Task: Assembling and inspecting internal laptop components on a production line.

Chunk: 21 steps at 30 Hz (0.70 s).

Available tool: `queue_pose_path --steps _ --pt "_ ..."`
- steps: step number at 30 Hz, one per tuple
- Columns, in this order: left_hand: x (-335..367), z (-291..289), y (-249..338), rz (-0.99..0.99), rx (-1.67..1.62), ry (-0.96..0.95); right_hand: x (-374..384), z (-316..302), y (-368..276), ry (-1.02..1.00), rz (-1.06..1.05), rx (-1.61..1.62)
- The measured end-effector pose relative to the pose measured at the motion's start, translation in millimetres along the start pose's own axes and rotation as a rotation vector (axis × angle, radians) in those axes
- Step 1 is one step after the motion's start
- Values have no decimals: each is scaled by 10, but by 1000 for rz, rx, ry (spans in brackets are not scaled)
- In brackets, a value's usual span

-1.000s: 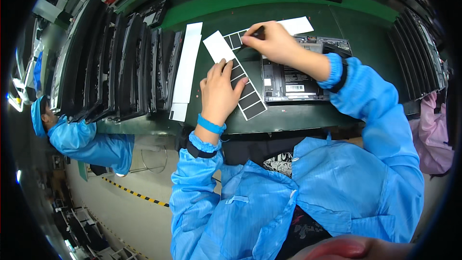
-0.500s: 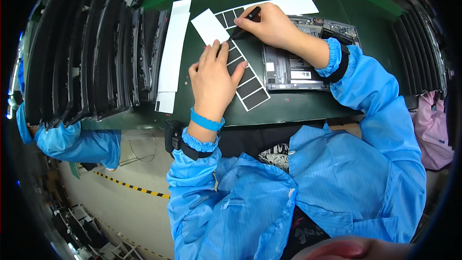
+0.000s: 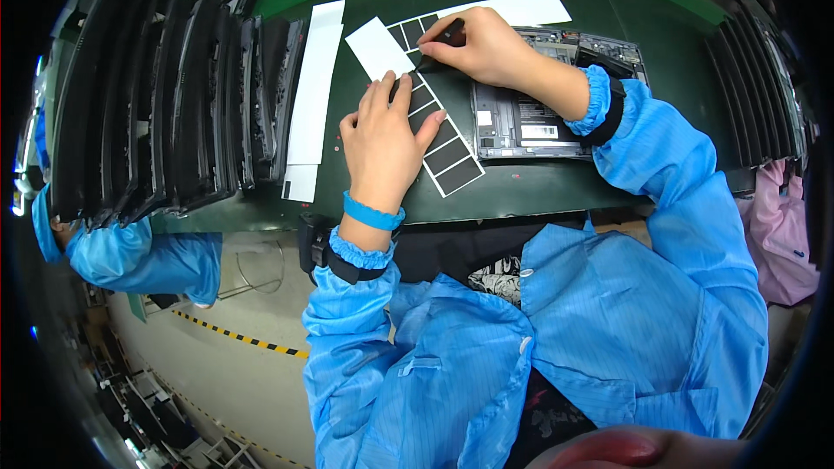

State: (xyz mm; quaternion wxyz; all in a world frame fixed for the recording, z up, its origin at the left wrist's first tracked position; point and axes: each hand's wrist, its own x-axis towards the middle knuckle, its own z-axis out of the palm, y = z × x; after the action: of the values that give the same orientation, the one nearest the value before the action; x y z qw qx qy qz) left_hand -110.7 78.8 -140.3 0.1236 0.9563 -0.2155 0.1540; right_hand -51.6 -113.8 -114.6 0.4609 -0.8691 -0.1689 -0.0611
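My right hand [image 3: 486, 48] is closed around slim black tweezers [image 3: 450, 32], whose tip points down at the edge of a strip of black stickers [image 3: 453, 175] on white backing. Flat on this strip lies my left hand [image 3: 382, 135], fingers stretched and thumb apart, covering part of its stickers. Next to my left fingertips a blank white sheet [image 3: 379, 45] overlaps another sticker strip [image 3: 408, 33]. Under and beside my right forearm sits an opened laptop base [image 3: 499, 126] with its inner parts bare.
A row of dark laptop parts [image 3: 178, 95] stands upright at the left, and several dark panels [image 3: 751, 95] at the right. White strips [image 3: 314, 91] lie left of my hands, another white strip [image 3: 512, 10] beyond them. A co-worker's blue sleeve [image 3: 148, 256] shows at the lower left.
My right hand has shifted slightly left, its grip on the tweezers a little changed. My left hand stays in place on the strip.
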Motion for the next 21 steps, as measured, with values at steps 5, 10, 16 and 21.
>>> queue_pose_path --steps 5,10,16,21 --pt "-17 51 -19 14 47 11 -9 37 1 8 -102 56" --pt "-19 39 -12 15 54 7 -24 30 -6 5 -111 87" --pt "-1 34 6 38 43 -14 -71 -79 -51 -12 -49 351" --pt "78 -147 -64 50 52 -187 -338 -569 -151 165 192 725"
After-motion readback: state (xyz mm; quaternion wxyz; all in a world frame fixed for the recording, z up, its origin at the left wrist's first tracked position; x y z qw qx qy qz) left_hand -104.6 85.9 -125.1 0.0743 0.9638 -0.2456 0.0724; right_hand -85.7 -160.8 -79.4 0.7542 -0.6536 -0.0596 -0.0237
